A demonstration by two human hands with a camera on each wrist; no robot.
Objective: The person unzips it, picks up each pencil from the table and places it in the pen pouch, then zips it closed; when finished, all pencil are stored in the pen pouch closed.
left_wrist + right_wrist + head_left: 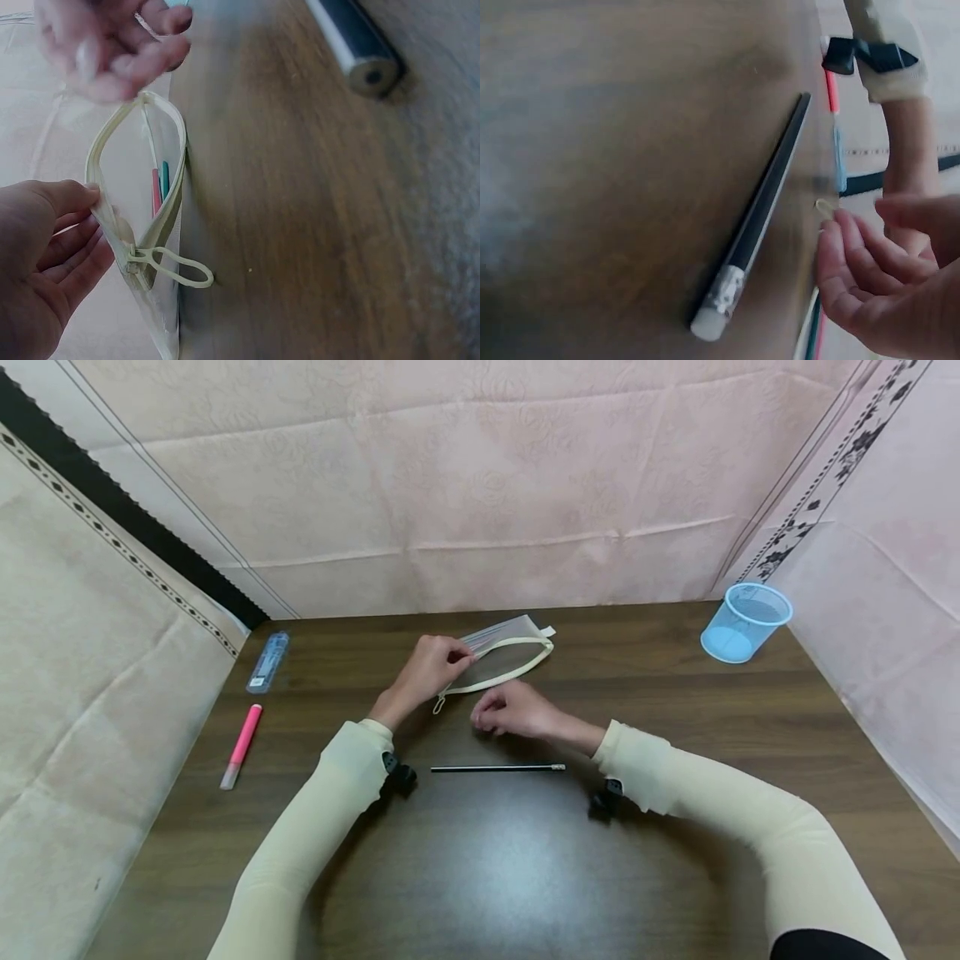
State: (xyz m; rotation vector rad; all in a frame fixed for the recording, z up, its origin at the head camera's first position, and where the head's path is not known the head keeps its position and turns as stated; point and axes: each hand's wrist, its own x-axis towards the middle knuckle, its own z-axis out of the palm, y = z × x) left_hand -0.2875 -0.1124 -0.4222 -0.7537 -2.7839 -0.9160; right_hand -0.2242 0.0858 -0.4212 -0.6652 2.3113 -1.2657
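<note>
My left hand pinches the cream-edged rim of a zip pouch between thumb and fingers. The pouch mouth gapes, and a red stick and a green one show inside it in the left wrist view. From the zip hangs a looped pull. My right hand hovers just in front of the pouch, fingers loosely bent, with nothing visible in them. Nearer to me a black pencil lies crosswise on the table; its white eraser and metal band point right in the head view.
At the table's left side lie a pink marker with a clear end and a translucent blue case. A blue cup stands at the back right. Pale patterned cloth hangs behind the wooden table.
</note>
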